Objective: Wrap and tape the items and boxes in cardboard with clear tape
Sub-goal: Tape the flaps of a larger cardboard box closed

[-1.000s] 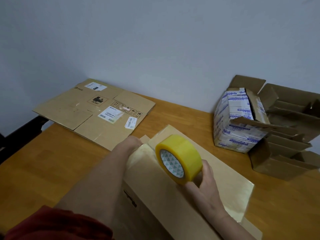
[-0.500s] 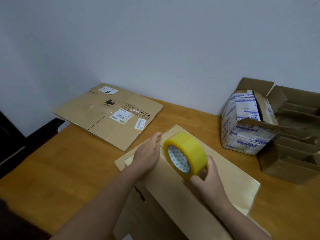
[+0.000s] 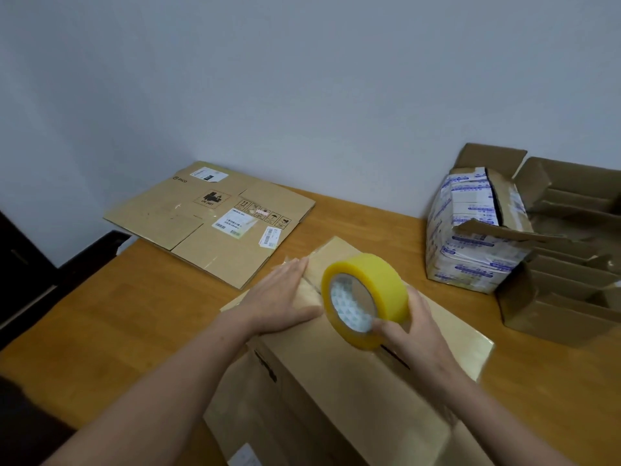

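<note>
1. At the far left edge we saw dark furniture (image 3: 23,264), cut off by the frame. We could not tell what it was.
2. A flattened cardboard sheet (image 3: 188,227) lay at the back left of the table (image 3: 111,324), one corner past the table's edge. Its labels were too small for us to read.
3. The left hand (image 3: 282,297) lay flat, fingers straight and together, pressing on the far end of the box's top.
4. A faint gloss showed by those fingertips. We could not tell whether it was a strip of tape.
5. The box (image 3: 336,381) sat at the near middle of the table under both hands. Its near end ran off the bottom of the frame.
6. The tape (image 3: 369,294), a yellow roll, stood on edge over the box top, just right of the left hand. We could not tell whether it touched the box.
7. The right hand (image 3: 416,334) gripped the roll, thumb at the core. Most of its fingers were hidden behind the roll.
8. A torn pack (image 3: 470,237) with blue print stood by the wall (image 3: 302,95). Touching it were open cartons (image 3: 571,264), cut off at the right edge.
</note>
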